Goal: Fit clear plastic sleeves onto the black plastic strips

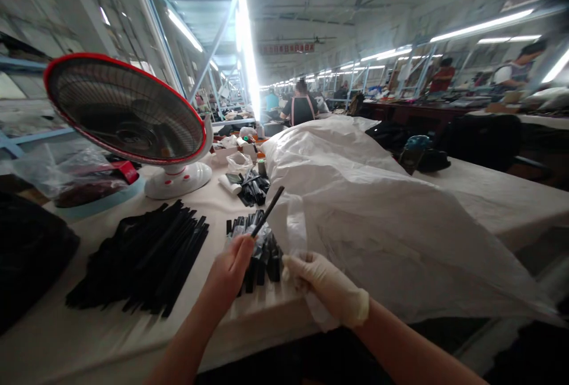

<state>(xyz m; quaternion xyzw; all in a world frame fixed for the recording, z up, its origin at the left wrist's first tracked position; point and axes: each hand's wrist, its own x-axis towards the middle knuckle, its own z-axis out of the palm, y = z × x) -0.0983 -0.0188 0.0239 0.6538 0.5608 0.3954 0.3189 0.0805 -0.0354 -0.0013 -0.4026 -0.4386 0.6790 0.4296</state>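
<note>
My left hand (230, 268), bare, is closed around the lower end of a narrow black strip (269, 210), which slants up to the right. To its right, my right hand (329, 285) wears a pale thin glove. Its thumb and fingers are pinched together; what lies between them is too hard to make out. A translucent whitish band (296, 225) shows above that hand and again below it. Behind and between both hands lies a bundle of short black strips (262, 254), partly wrapped in clear plastic. A larger pile of long black strips (151, 254) rests on the left.
A white fan with a red rim (133, 115) stands at the back left of the cloth-covered table (186, 337). A large white plastic sheet (377, 219) bulges across the right side. More black pieces (254, 188) lie farther back. A black bag (31, 254) sits far left. Several people work beyond.
</note>
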